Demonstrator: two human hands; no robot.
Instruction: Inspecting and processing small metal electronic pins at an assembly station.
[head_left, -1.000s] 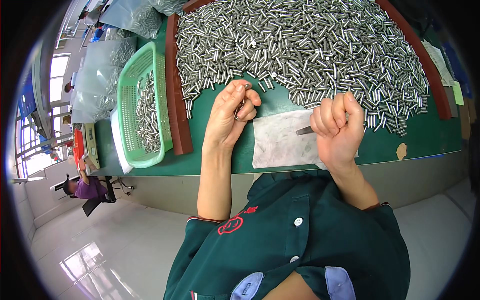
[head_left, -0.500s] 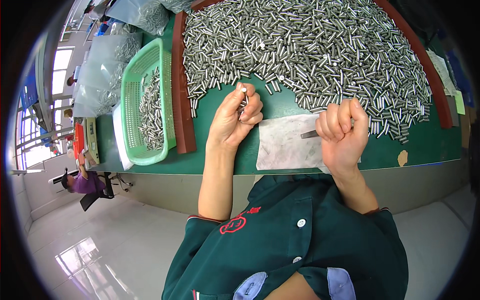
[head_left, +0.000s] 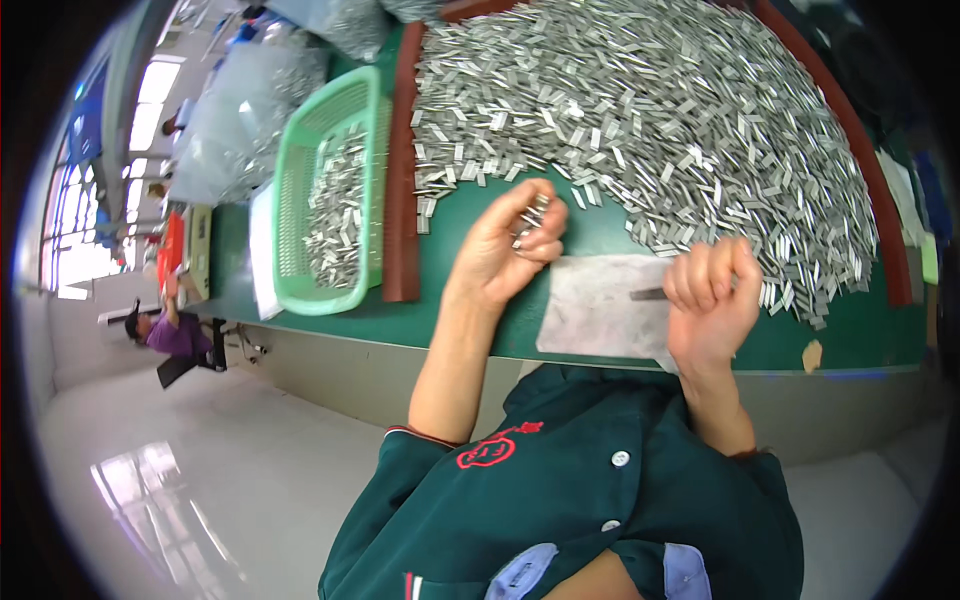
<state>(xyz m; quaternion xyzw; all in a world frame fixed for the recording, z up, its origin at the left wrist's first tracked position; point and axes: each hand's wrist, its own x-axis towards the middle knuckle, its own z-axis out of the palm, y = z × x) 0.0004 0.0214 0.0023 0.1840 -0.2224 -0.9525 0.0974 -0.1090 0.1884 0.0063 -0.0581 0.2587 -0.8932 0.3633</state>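
My left hand [head_left: 497,250] is closed loosely around several short metal pins [head_left: 533,217], which show between the thumb and curled fingers. It hovers by the near edge of a big heap of similar pins [head_left: 640,120] on the green table. To its right, my right hand [head_left: 712,300] is curled round a thin tool with a flat, dark metal tip [head_left: 648,294] pointing left; the fingers hide the rest, so its kind is unclear. Beneath that tip lies a smudged white cloth or paper sheet [head_left: 590,320].
Reddish-brown bars [head_left: 403,200] border the heap. Left of them stands a green plastic basket [head_left: 290,240] with more pins [head_left: 338,215]. Clear plastic bags [head_left: 230,120] lie at the back left. Farther left, a person in purple [head_left: 178,336] sits by the table.
The whole view has shifted and blurred, with the scene sitting farther right and lower. Both hands stay closed, and the pin end at my left thumb tip no longer stands out as clearly.
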